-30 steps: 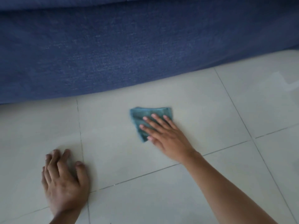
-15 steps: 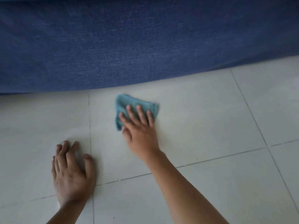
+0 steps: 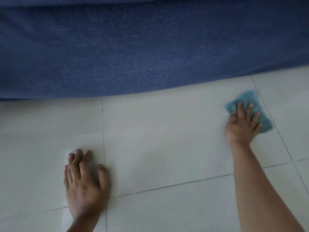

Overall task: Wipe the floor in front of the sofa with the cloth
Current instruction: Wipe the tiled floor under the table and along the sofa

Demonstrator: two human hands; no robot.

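A small teal cloth (image 3: 250,101) lies flat on the pale tiled floor (image 3: 167,139) at the right, just in front of the blue sofa (image 3: 150,47). My right hand (image 3: 240,124) presses down on the cloth with fingers spread over it; the cloth's lower half is hidden under the palm. My left hand (image 3: 84,185) rests flat on the floor at the lower left, fingers apart, holding nothing.
The sofa's front panel fills the upper half of the view and meets the floor along a slanting line. Dark grout lines (image 3: 103,131) cross the tiles. Bare floor lies between my two hands.
My right hand has slid the cloth from the middle of the floor far to the right. The left hand has stayed planted on the tile.
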